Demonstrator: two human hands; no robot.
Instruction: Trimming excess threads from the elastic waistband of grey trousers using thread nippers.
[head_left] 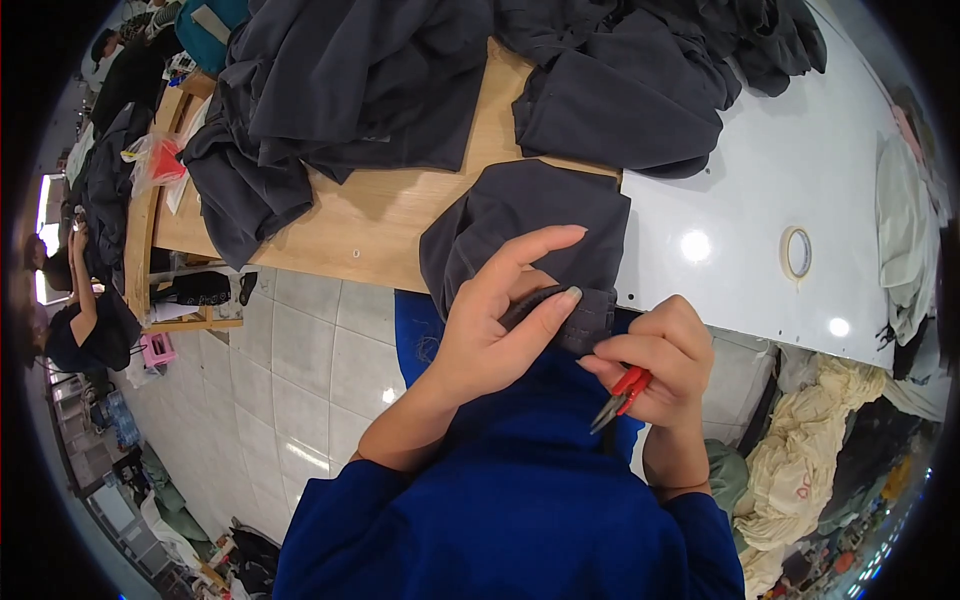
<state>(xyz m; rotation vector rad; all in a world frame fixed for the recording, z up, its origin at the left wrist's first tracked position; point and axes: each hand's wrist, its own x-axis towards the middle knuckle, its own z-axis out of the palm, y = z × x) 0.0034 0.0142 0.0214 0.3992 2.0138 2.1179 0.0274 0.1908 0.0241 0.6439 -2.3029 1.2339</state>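
Closest in, the right hand (660, 365) is curled tight around a small pair of red-handled metal thread snips (620, 393), whose long axis runs diagonally, blades pointing down and to the left, toward the person's body and away from the cloth. Just to its left and almost touching it, the left hand (500, 320) pinches the thick hemmed edge of a dark grey folded fabric piece (530, 220) between thumb and fingers, the index finger stretched out over the cloth. That hem lies crosswise between the two hands, its long axis running left to right, with the left hand on it and the right hand just beside its end. The piece hangs over the near edge of a pale wooden worktable (400, 215). Beyond it sit heaps of similar dark grey garments (360, 80), and to the right a roll of pale tape (797, 252) rests on a white glossy tabletop (780, 180).
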